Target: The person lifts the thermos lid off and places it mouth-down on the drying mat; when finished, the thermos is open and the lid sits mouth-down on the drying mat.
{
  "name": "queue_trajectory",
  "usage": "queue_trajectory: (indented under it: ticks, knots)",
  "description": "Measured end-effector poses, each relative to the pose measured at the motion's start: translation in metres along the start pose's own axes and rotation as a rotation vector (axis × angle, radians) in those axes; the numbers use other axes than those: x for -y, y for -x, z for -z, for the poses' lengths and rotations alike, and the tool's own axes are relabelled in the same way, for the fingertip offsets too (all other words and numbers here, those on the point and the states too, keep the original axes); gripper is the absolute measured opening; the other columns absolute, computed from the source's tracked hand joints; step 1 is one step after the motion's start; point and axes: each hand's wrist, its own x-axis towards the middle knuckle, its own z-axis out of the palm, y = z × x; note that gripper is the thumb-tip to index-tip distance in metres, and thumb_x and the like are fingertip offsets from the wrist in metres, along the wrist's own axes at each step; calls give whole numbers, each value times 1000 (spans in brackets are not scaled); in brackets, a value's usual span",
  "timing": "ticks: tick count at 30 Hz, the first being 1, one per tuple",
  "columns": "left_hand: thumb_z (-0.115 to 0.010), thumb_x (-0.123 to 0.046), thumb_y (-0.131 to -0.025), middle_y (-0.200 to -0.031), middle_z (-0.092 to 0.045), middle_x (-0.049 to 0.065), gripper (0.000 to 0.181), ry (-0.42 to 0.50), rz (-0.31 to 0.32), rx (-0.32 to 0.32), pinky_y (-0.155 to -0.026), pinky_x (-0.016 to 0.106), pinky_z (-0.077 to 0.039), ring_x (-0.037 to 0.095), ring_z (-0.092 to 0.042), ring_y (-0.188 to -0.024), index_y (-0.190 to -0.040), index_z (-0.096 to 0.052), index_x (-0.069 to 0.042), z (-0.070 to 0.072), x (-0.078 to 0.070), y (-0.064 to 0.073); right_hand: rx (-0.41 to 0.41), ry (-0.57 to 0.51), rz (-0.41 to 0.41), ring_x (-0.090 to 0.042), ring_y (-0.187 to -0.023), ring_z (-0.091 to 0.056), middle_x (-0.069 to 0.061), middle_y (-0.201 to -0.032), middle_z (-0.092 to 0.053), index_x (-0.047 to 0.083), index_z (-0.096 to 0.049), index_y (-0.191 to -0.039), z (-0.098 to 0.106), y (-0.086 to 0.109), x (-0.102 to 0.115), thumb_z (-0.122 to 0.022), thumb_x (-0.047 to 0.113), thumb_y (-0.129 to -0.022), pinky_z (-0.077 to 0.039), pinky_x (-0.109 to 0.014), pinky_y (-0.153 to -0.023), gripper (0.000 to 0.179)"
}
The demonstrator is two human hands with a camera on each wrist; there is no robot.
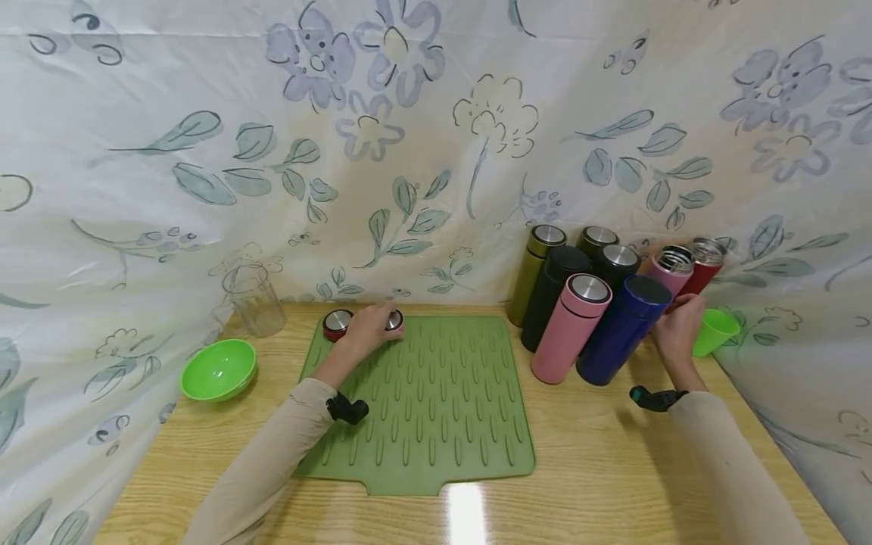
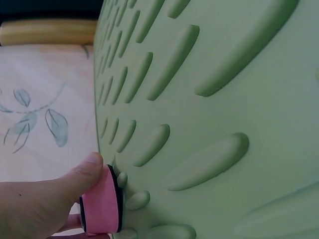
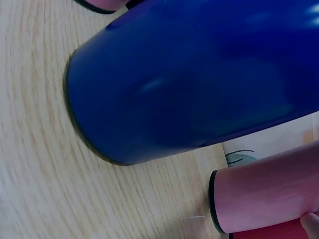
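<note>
My left hand [image 1: 368,327] pinches a pink flask lid [image 2: 102,201] with a steel top, at the back left of the green drying mat [image 1: 436,393]. The lid's black rim faces the mat. A dark red lid [image 1: 337,324] with a steel top lies to its left. At the back right, my right hand [image 1: 677,325] grips a lidless pink flask [image 1: 673,269]; its steel neck shows. In the right wrist view only a fingertip [image 3: 310,224] appears on that flask. A lidless red flask [image 1: 705,265] stands close beside it.
A blue flask [image 1: 623,333], a pink flask [image 1: 571,325], a black flask [image 1: 555,295] and a gold flask [image 1: 534,272] stand grouped right of the mat. A green cup [image 1: 715,331] is beyond my right hand. A green bowl [image 1: 219,371] and a clear pitcher [image 1: 255,303] stand left.
</note>
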Motion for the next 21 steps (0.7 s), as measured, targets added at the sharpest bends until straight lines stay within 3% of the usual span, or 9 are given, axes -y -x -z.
queue_trajectory:
  ticks: [7, 12, 16, 18, 21]
  knots:
    - [-76, -35, -82, -108, -69, 15, 56, -2, 8, 1, -75, 46, -55, 34, -66, -96, -126, -57, -6, -1, 0, -1, -5, 4, 1, -29, -85, -43, -3, -87, -39, 10, -39, -89, -2, -2, -1, -53, 7, -83, -29, -30, -71, 16]
    - [-76, -35, -82, -110, -69, 14, 56, 13, 4, -1, -76, 46, -55, 33, -66, -96, -127, -56, -7, -3, 1, -2, 4, -65, -28, -10, -79, -40, 6, -87, -39, 18, -40, -94, 3, 2, 0, -57, 12, -83, -31, -24, -70, 21]
    - [-76, -35, -83, -109, -68, 13, 53, 39, -1, -2, -74, 44, -55, 31, -66, -96, -124, -57, -7, -4, 2, -2, -55, -254, -89, 4, -78, -43, 15, -88, -43, 26, -43, -104, 10, 23, 5, -62, 26, -89, -36, -13, -72, 24]
    - [-76, -34, -83, -109, -68, 13, 51, 47, 2, -2, -73, 44, -55, 31, -66, -96, -123, -57, -8, -5, 3, -2, -78, -386, -95, 4, -82, -46, 15, -92, -46, 27, -44, -106, 14, 39, 9, -61, 31, -92, -41, -10, -73, 22]
    - [-75, -34, -84, -111, -68, 14, 54, 49, 8, 0, -75, 45, -55, 32, -66, -98, -126, -55, -7, -5, 2, -4, -57, -672, -40, -3, -86, -54, 6, -99, -51, 18, -47, -110, 18, 59, 15, -57, 25, -97, -49, -10, -74, 17]
